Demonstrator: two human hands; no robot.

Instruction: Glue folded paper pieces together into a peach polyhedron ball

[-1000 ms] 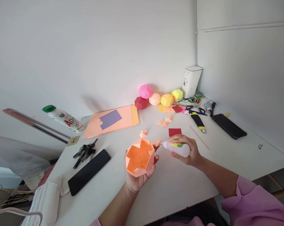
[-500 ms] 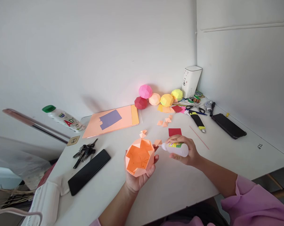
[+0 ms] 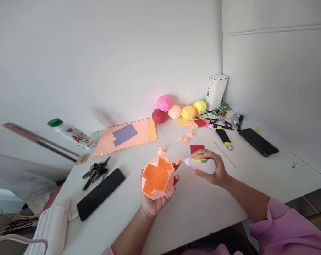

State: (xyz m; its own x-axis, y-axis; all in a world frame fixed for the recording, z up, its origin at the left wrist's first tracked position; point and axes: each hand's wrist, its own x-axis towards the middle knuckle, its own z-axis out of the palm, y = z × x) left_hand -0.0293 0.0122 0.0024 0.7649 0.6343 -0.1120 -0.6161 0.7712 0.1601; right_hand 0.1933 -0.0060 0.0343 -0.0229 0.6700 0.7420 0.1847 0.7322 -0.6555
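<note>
My left hand [image 3: 156, 205] cups an orange faceted paper ball [image 3: 160, 177] whose top is open, showing its hollow inside and jagged rim. A small peach paper piece [image 3: 178, 160] sticks out by the fingertips of that hand; whether they pinch it I cannot tell. My right hand [image 3: 213, 168] is closed around a glue bottle [image 3: 203, 164], tilted on its side, its nozzle pointing left at the paper piece. Several folded peach pieces [image 3: 187, 140] lie beyond, with a few more [image 3: 161, 151] behind the ball. A red paper square [image 3: 197, 148] lies partly behind my right hand.
Finished paper balls [image 3: 188, 113] line the wall. Paper sheets [image 3: 101, 145], a white bottle [image 3: 77, 137], keys [image 3: 96, 171] and a black phone [image 3: 100, 194] are at left. A utility knife [image 3: 224, 137], scissors [image 3: 221, 121] and a black case [image 3: 258, 141] lie at right.
My right hand has drawn the glue bottle slightly to the right and up, away from the ball. My left hand and the ball stay almost where they were.
</note>
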